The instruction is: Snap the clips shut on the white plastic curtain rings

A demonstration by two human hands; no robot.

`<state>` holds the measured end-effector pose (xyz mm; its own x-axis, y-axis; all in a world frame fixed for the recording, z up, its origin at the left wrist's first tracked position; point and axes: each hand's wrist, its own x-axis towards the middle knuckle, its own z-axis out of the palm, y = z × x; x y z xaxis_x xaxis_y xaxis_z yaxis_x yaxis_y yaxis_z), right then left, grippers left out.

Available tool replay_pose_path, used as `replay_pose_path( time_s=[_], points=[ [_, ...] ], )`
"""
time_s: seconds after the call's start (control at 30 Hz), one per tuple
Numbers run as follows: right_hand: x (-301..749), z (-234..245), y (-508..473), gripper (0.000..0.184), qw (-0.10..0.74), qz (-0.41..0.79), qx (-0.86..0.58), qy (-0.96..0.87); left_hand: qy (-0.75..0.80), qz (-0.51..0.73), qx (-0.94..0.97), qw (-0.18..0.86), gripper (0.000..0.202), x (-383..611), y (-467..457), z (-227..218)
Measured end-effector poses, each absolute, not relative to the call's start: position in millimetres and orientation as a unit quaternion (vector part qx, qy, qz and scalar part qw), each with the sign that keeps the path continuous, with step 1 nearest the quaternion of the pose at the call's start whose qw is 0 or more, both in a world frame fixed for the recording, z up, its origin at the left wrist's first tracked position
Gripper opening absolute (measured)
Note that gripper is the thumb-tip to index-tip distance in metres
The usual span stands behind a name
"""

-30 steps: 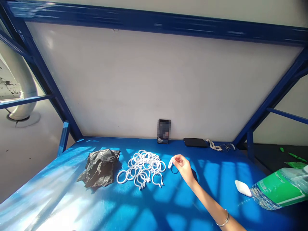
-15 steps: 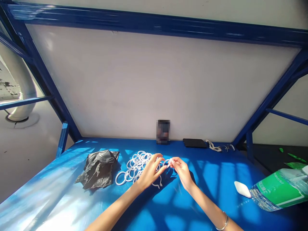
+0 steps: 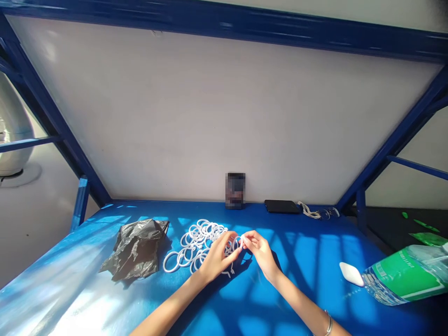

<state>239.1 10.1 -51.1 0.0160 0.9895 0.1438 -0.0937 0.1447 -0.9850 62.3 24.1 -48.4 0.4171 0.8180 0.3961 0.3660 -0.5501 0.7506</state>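
One ring (image 3: pixel 241 241) is held between the hands. The right grip (image 3: pixel 260 252) is pinched closed, thumb to fingertips, on its right edge; the left grip (image 3: pixel 221 254) is nearly closed about its left side. One pile of rings (image 3: pixel 203 235) lies left of and partly behind the left grip; overlap prevents an exact count. Farther left: one black bag (image 3: pixel 136 252). Beyond the grip, at the far edge: one upright device (image 3: pixel 234 191), blurred; one phone (image 3: pixel 282 206); one white cord (image 3: pixel 310 212). Well right: one white piece (image 3: pixel 351 274) and one bottle (image 3: pixel 406 275); contact cannot be told. A broad stretch of counter (image 3: pixel 297 303) separates the right grip from the piece. Its blue surface is glossy, crossed by shadows. A pale wall (image 3: pixel 217 112) stands behind, bounded by blue bars (image 3: pixel 224 23).
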Motion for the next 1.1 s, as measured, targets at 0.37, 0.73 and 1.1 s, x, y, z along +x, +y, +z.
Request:
replay_pose_path(
  time_s=[0.37, 0.73, 1.1],
  points=[
    [243.1, -60.9, 12.3, 0.034, 0.583, 0.431, -0.453, -0.519, 0.384, 0.407, 0.747, 0.359, 0.034, 63.6, 20.6, -44.4],
    [244.2, -64.7, 10.3, 0.028, 0.575, 0.372, -0.451, -0.572, 0.338, 0.469, 0.772, 0.263, 0.032, 60.9, 20.6, -51.8],
    [246.4, -53.6, 3.0, 0.016, 0.556, 0.190, -0.424, -0.689, 0.289, 0.456, 0.835, 0.111, 0.041, 60.7, 21.3, -61.0]
  ],
)
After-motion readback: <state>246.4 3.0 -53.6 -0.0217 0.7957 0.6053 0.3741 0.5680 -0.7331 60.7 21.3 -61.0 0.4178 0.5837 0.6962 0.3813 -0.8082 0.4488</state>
